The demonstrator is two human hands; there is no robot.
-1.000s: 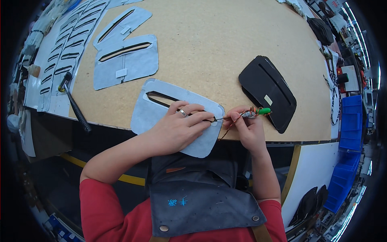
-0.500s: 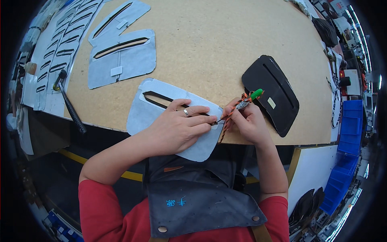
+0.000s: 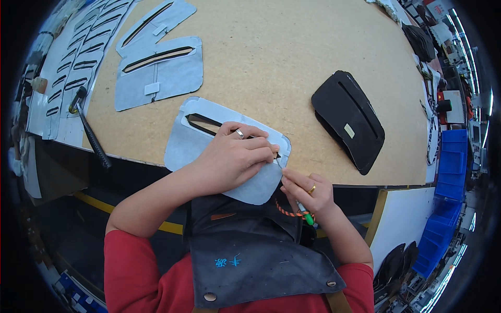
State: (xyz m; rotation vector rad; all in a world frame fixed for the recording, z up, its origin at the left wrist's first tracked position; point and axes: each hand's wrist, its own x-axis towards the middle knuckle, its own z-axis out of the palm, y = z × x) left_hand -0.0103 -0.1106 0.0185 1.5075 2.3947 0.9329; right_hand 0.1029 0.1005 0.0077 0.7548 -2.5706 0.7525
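Note:
A light grey panel point(image 3: 180, 148) with a black-edged slot lies at the table's front edge, its lower part overhanging toward my apron. My left hand point(image 3: 237, 159) rests across it, fingers bent and bunched at the slot's right end, pinching the material there; the thumb is hidden. In my right hand point(image 3: 311, 195) is a slim pen-like tool point(image 3: 301, 206) with a green end and an orange-and-black twisted cord. Its thin tip meets the panel just below my left fingertips. What the tip does there is too small to tell.
Two similar grey panels point(image 3: 175, 75) lie at the far left, near a black-handled hammer point(image 3: 94, 138). A black slotted piece point(image 3: 349, 120) sits to the right. Rows of slotted pieces point(image 3: 86, 57) cover the left side. Blue bins point(image 3: 451, 167) stand beyond the right edge.
My right hand has come down and toward me, swinging the tool's green end from pointing up and away to pointing down. My left fingers have drawn closer together at the slot.

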